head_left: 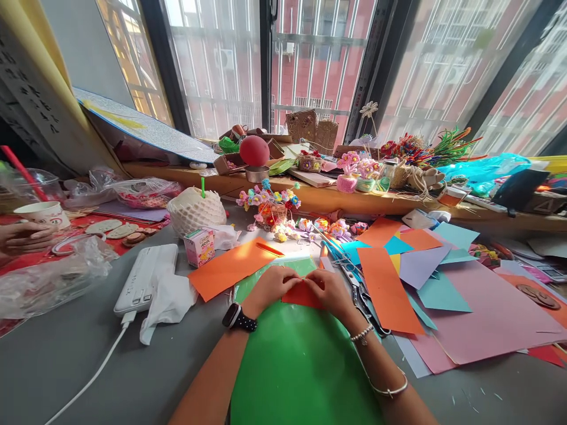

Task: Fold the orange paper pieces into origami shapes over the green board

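On the little pink box (200,248) I can make out big letters like "AD", perhaps with another A after; the white power bank (155,268) bears dark marks too small to read; the paper cup's (38,211) reddish print is unclear; so is the pale lettering on the window frame (370,71).
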A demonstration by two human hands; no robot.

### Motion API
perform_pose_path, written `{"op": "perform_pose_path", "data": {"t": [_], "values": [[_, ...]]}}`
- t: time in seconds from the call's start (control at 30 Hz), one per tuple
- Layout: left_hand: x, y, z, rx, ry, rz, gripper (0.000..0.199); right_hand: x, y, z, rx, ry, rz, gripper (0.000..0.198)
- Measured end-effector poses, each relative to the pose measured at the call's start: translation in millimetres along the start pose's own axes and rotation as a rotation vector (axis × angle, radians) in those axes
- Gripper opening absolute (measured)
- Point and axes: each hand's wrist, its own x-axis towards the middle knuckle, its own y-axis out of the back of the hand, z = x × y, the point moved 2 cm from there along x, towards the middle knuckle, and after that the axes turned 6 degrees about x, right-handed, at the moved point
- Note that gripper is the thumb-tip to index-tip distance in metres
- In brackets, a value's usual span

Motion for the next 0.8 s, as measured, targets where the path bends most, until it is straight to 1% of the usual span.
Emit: {"op": "perform_pose_path", "data": {"t": [0.1,0.27,0.33,0.47,0.53,0.6,0.7,0.73,0.8], "values": [[0.3,-0.5,1.7,0.053,-0.006,0.007,0.024,0.2,0.7,0.1,-0.002,-0.024,-0.001,0.019],[0.1,2.7,-3.1,0.043,0.017,0.056,0.024,1.7,12.2,11.2,-0.027,-0.105,0.029,0.019],[0.1,3.7,-6.4,0.039,0.032,0.074,0.024,1.3,18.9,17.9,-0.052,-0.143,0.066,0.020],[0.2,4.7,-11.8,0.015,0.045,0.094,0.025,-0.8,31.7,27.8,-0.155,-0.204,0.207,0.022],[0.1,4.7,-11.3,-0.013,0.039,0.096,0.025,-1.0,33.4,27.3,-0.130,-0.221,0.243,0.022],[-0.2,3.9,-7.6,-0.031,0.019,0.077,0.025,0.0,29.3,21.2,-0.029,-0.178,0.199,0.022],[-0.7,1.2,0.4,-0.045,-0.024,0.022,0.025,1.7,15.9,6.1,0.115,-0.036,-0.020,0.019],[-0.8,0.3,2.5,-0.051,-0.035,0.006,0.025,1.7,12.6,2.3,0.115,-0.009,-0.048,0.018],[-0.8,-0.9,3.8,-0.055,-0.047,-0.011,0.025,1.4,8.7,-0.8,0.102,-0.011,-0.054,0.018]]}}
